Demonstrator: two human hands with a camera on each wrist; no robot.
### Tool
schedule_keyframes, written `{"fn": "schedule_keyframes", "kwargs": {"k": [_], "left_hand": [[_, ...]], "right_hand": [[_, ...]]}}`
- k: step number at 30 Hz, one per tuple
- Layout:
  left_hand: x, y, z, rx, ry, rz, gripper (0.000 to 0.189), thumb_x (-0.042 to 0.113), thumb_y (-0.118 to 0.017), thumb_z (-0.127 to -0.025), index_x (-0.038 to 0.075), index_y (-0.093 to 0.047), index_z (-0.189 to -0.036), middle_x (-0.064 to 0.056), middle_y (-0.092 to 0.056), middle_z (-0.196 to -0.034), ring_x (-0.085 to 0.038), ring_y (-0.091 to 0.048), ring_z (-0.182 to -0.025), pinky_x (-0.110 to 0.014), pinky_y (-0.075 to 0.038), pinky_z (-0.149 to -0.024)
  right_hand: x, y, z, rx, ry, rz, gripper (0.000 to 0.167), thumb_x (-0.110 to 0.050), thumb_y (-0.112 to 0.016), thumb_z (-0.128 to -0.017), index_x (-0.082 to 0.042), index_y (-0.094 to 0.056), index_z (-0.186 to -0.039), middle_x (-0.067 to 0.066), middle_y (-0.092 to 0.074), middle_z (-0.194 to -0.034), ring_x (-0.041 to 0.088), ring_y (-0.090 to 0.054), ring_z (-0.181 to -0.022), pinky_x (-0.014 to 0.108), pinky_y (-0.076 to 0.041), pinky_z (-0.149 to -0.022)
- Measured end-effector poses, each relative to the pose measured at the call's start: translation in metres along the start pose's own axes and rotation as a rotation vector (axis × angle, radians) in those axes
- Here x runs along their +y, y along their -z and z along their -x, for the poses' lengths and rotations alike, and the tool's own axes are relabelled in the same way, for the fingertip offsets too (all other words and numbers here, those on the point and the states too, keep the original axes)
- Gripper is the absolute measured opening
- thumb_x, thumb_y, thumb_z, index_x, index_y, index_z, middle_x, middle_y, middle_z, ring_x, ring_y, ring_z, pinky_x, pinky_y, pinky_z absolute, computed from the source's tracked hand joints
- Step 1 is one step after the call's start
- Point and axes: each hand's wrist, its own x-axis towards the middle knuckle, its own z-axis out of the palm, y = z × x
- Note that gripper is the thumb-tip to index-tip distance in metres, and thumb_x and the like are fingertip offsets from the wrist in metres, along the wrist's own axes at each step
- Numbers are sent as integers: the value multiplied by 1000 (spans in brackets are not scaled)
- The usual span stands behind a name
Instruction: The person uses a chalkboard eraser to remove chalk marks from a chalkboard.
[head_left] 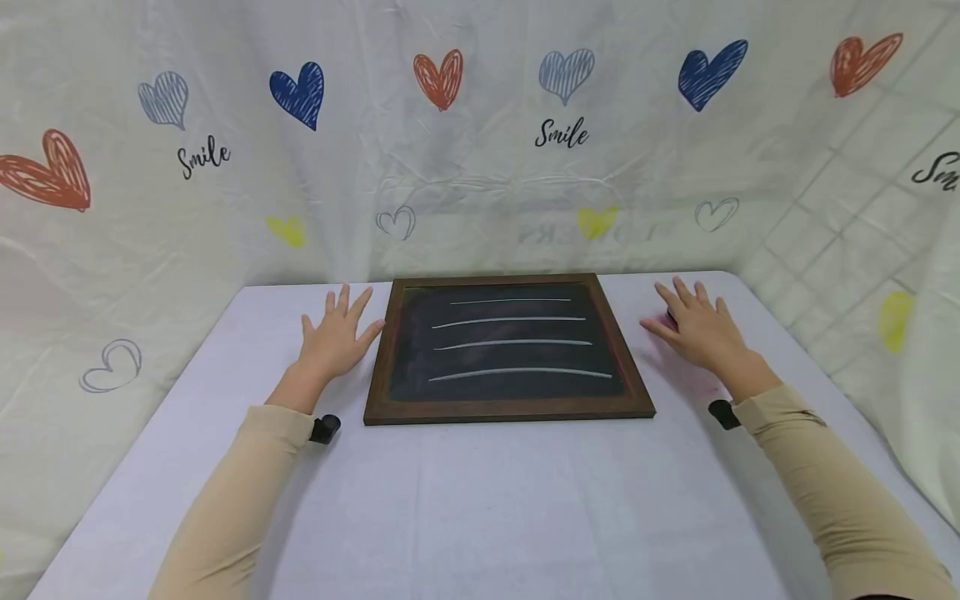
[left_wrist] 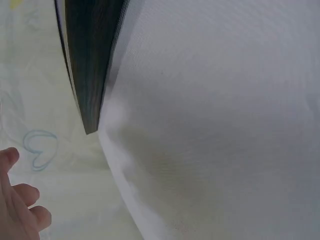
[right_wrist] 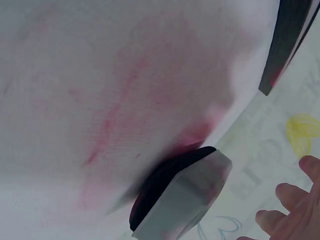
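Observation:
A chalkboard (head_left: 510, 387) in a brown wooden frame lies on the table, with several white chalk lines drawn across it. Left of it is my left hand (head_left: 330, 342), fingers spread; the thumb tip is close to the frame (left_wrist: 92, 60), and contact cannot be told. My right hand (head_left: 705, 329) is spread over the table to the board's right, holding nothing. Beneath that hand sits an eraser (right_wrist: 185, 200) with a black felt face and a pale, pink-stained body; from the head view the hand mostly hides it.
The white tablecloth (head_left: 480, 508) carries pink smudges (right_wrist: 120, 110) around the eraser. Behind the table hangs a pale curtain (head_left: 495, 167) printed with hearts and "Smile". A dark wrist device (head_left: 326, 429) shows at the left cuff, another device (head_left: 723, 414) at the right.

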Motion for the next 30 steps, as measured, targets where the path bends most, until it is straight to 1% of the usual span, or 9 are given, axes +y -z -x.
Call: {"fn": "schedule_keyframes", "kwargs": {"k": [8,10,16,19,23,28,30], "left_hand": [[0,-9,-1,-57,-57,6,72,48,-41,-109,16,-13,-167,-21,1,-170,-42,4,-155,-78,5,-110],[1,-11,-1,-65,-65,1,71,48,-40,-109,15,-13,-167,-21,-1,-170,-42,2,-155,-78,3,-110],[6,-16,-5,-104,-91,-2,72,48,-39,-110,14,-11,-167,-21,0,-170,-39,3,-156,-78,4,-111],[7,-18,-8,-122,-86,-13,72,49,-37,-110,15,-10,-167,-20,0,-170,-38,3,-156,-77,4,-111],[8,-18,-9,-126,-71,-40,71,48,-38,-110,14,-13,-166,-20,-2,-170,-39,0,-156,-76,1,-112],[9,-20,-11,-158,-73,-47,70,47,-36,-110,12,-13,-166,-20,-3,-170,-40,-2,-156,-76,-1,-113],[10,-21,-12,-169,-70,-52,70,47,-35,-111,12,-12,-166,-19,-2,-170,-39,-2,-156,-76,-1,-113]], "right_hand": [[10,-5,-1,8,-4,3,81,-56,-41,-107,1,-19,-161,36,-11,-162,62,-6,-146,76,-5,-112],[13,-7,0,9,-6,-5,81,-56,-42,-107,1,-20,-161,36,-12,-162,62,-7,-146,76,-5,-112],[24,-9,2,5,-19,0,80,-53,-43,-107,4,-23,-159,39,-17,-159,64,-15,-143,77,-12,-110],[28,-9,1,9,-24,6,76,-49,-45,-108,4,-23,-158,39,-20,-158,63,-18,-142,77,-15,-109],[32,-9,-4,13,-24,33,74,-46,-45,-108,5,-24,-158,39,-23,-157,62,-23,-141,76,-21,-108],[38,-10,-4,-14,-62,64,76,-47,-44,-109,7,-22,-157,41,-21,-156,64,-29,-136,77,-32,-99],[40,-10,-4,-22,-75,57,76,-48,-43,-109,6,-21,-157,42,-19,-157,66,-29,-134,78,-33,-97]]}}
